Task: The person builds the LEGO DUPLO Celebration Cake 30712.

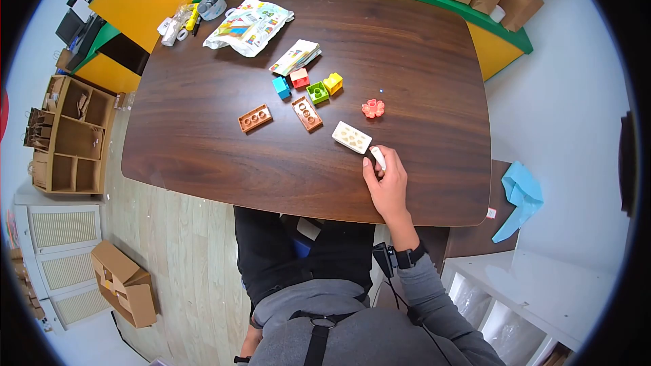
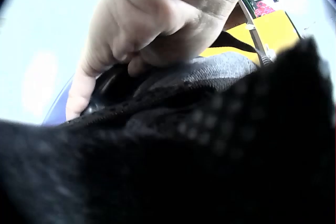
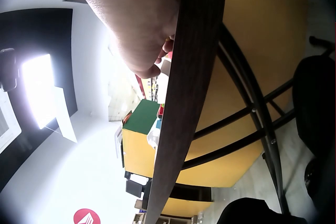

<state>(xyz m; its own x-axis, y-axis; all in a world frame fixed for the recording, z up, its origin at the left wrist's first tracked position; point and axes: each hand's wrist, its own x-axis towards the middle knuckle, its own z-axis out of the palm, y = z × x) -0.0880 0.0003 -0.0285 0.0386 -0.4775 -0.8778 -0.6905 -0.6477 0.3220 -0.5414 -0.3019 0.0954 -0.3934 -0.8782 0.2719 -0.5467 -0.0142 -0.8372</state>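
Observation:
My right hand [image 1: 388, 190] is low over the near right part of the table, thumb and fingers bent around a small white rounded piece [image 1: 378, 158]. Just beyond the fingertips lies a white block [image 1: 352, 137] with tan marks on its face. A coral flower-shaped piece [image 1: 373, 108] sits farther back. To the left are two brown bricks, one [image 1: 307, 114] nearer the hand and another [image 1: 255, 118] farther off. My left hand [image 2: 152, 24] hangs low beside the body, one finger extended down by a dark shiny surface; the torso mostly hides it in the head view.
Blue [image 1: 281, 87], red [image 1: 299, 78], green [image 1: 317, 92] and yellow [image 1: 333, 83] bricks cluster mid-table. Behind them lie booklets [image 1: 296, 57] and a printed plastic bag [image 1: 249, 26]. Tape [image 1: 211, 7] and markers sit at the back left corner. The table's front edge [image 1: 298, 214] runs before the lap.

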